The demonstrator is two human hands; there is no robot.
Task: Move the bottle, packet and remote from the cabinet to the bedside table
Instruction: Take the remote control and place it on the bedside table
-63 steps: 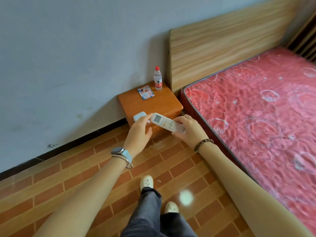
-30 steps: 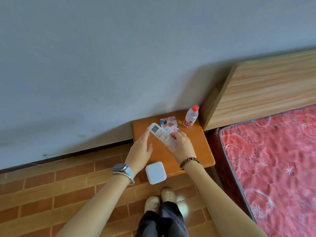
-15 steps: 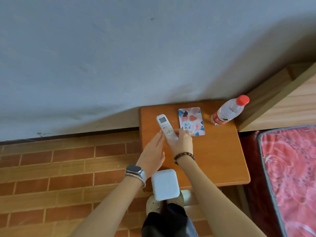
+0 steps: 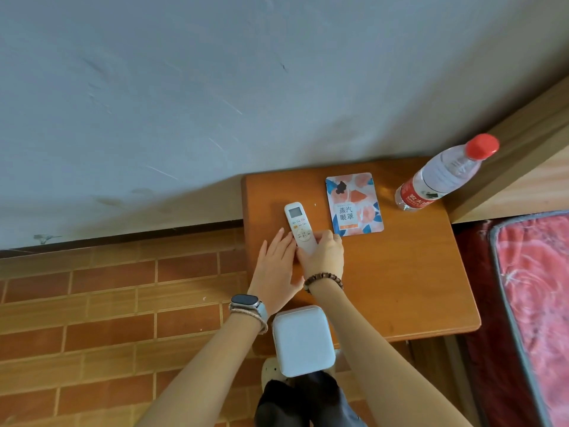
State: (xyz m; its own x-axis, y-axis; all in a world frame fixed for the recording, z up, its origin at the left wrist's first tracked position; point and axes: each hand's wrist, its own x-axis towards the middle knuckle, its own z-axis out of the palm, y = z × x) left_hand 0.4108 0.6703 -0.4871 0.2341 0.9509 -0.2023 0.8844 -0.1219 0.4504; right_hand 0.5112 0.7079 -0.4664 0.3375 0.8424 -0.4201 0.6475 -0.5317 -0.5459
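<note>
On the bedside desk (image 4: pixel 400 272) the remote (image 4: pixel 300 226) lay flat beside the packet (image 4: pixel 354 204) and bottle (image 4: pixel 443 177) (both already delivered) — right hand (image 4: pixel 323 257) gripping its lower end, left hand (image 4: pixel 277 266) open alongside. Last step; next, release.

A pale blue-grey wall (image 4: pixel 184 87), scuffed and scratched, fills the upper half. A dark skirting strip (image 4: pixel 123 238) runs along its foot, above a floor (image 4: pixel 92 318) of orange-brown brick-pattern tiles. An orange wooden desk (image 4: pixel 415 272) stands against the wall. Just beside its right edge are a light wooden headboard (image 4: pixel 523 167) and a red patterned mattress (image 4: pixel 538 288). The light is soft and even.
</note>
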